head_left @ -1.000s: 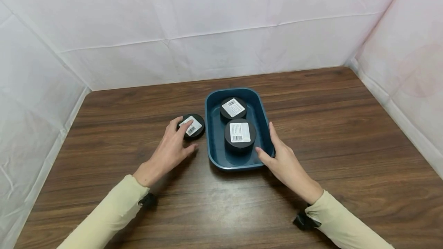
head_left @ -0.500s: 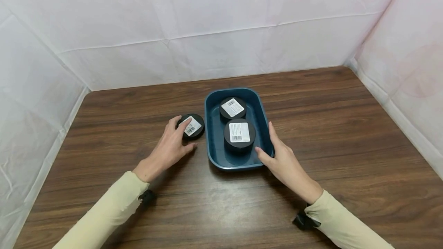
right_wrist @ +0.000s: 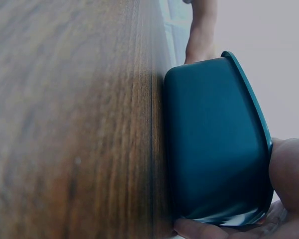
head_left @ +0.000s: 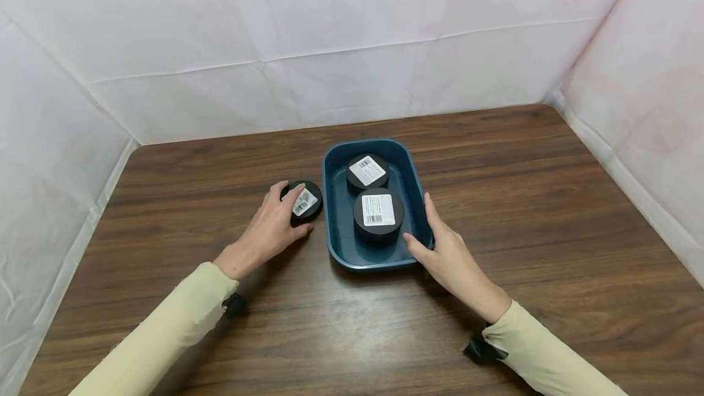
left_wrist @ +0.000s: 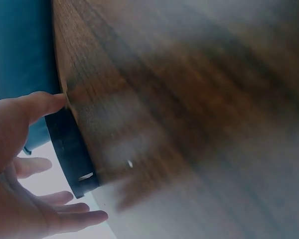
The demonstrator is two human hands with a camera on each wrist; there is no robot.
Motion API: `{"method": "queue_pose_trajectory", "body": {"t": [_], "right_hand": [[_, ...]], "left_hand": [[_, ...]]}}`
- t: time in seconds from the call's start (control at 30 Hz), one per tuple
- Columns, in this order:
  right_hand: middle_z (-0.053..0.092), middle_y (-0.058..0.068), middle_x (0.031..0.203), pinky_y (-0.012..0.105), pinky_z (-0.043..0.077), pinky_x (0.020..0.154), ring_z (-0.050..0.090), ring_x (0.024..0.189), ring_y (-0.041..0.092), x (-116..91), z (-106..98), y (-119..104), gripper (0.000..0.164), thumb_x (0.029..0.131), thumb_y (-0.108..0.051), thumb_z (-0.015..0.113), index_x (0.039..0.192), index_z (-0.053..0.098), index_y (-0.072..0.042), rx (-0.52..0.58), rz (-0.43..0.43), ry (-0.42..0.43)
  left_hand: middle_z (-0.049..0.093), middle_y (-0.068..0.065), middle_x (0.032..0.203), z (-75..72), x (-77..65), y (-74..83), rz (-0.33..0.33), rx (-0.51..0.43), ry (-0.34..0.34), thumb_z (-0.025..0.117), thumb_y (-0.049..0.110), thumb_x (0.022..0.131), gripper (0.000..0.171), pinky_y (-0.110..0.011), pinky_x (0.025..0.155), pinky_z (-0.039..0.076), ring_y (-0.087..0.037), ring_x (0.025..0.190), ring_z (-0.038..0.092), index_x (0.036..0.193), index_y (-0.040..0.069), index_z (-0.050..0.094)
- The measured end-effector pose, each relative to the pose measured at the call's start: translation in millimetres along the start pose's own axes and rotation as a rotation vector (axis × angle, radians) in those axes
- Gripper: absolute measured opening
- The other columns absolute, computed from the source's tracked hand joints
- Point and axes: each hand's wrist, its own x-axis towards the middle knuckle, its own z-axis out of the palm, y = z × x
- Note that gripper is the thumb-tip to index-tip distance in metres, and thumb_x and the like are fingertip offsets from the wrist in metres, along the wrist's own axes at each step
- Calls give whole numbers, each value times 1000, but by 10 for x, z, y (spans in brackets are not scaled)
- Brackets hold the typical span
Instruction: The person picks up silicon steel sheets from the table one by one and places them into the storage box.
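In the head view, a flat black disc (head_left: 306, 201) with a white barcode label lies on the table, left of a blue tray (head_left: 337, 249). My left hand (head_left: 269, 225) is over its left side, index finger above the label. In the left wrist view the thumb (left_wrist: 52, 103) is right at the edge of the disc (left_wrist: 72, 152), and the other fingers are spread fairly straight. My right hand (head_left: 451, 255) grips the tray's right near corner, thumb over the rim and fingers along the outer wall. Inside stand two thicker black round pieces, one farther (head_left: 367, 171) and one nearer (head_left: 378, 216), both labelled.
Brown wood-grain table (head_left: 522, 200) surrounds the tray. White sheeting (head_left: 352, 35) hangs behind the table and along both sides. A dark wrist device (head_left: 484, 350) sits at the right sleeve.
My left hand shifts slightly closer around the disc, its thumb nearer the edge. The right hand keeps its grip on the tray, and the tray's contents look the same.
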Motion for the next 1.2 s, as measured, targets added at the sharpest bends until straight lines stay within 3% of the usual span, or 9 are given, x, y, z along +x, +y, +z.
{"method": "queue_pose_trajectory", "body": {"t": [0.3, 1.2], "right_hand": [[20, 23, 165, 59, 31, 117, 27, 150, 41, -3, -9, -12, 87, 102, -36, 56, 163, -1, -13, -2, 2, -3], [20, 24, 165, 59, 30, 117, 27, 150, 41, -2, -1, -6, 87, 102, -36, 56, 163, -2, -14, -9, 4, -5]], "left_hand": [[22, -29, 159, -8, 69, 34, -29, -27, -45, 73, 21, 93, 74, -58, 104, 46, -46, 140, 38, 155, 6, 35], [25, -31, 156, -19, 118, 53, -39, 9, -56, 69, 18, 95, 68, -55, 96, 51, -45, 136, 41, 153, 3, 37]]}}
